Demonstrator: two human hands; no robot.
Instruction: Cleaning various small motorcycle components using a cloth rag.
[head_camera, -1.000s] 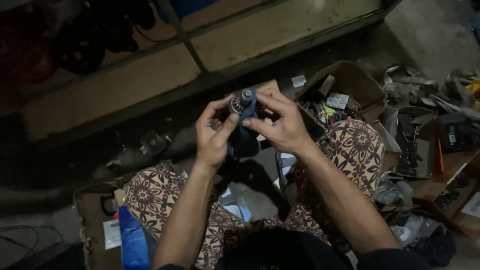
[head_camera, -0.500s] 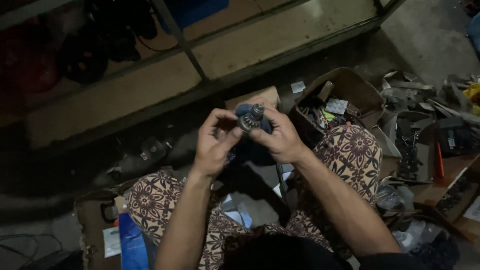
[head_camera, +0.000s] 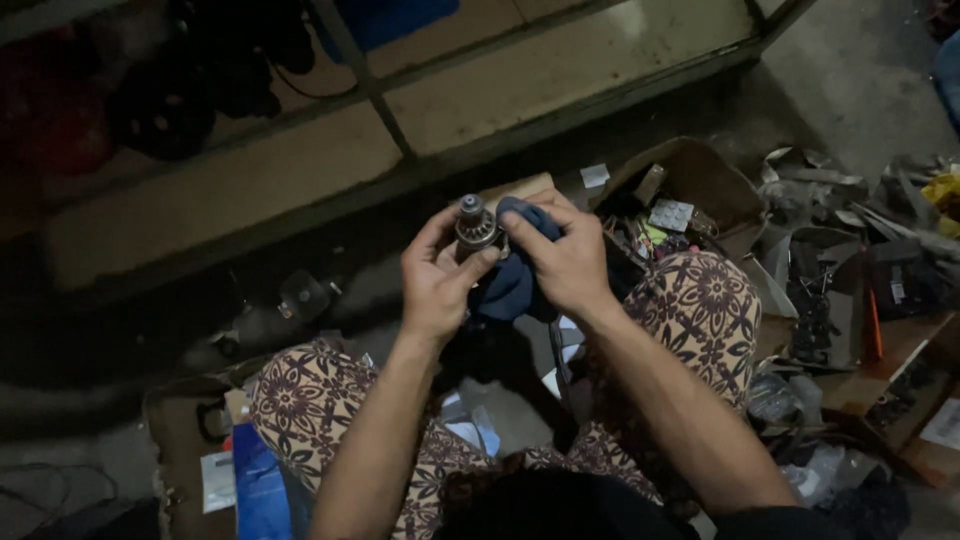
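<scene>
My left hand (head_camera: 437, 282) grips a small round metal part (head_camera: 474, 226) with a toothed end, held up in front of me. My right hand (head_camera: 565, 258) presses a dark blue cloth (head_camera: 512, 280) against the right side of that part; the cloth hangs down between both hands. Both hands are raised above my knees, which are covered in patterned brown-and-cream fabric (head_camera: 712, 310).
An open cardboard box (head_camera: 700, 180) of small parts sits past my right knee. Scrap metal and boxes (head_camera: 860, 300) crowd the right side. A blue package (head_camera: 258, 480) lies by my left knee. A metal frame bar (head_camera: 370, 85) crosses the floor ahead.
The hands have turned the metal part so its toothed end shows on the left, and the cloth has shifted to its right side. The view has moved slightly.
</scene>
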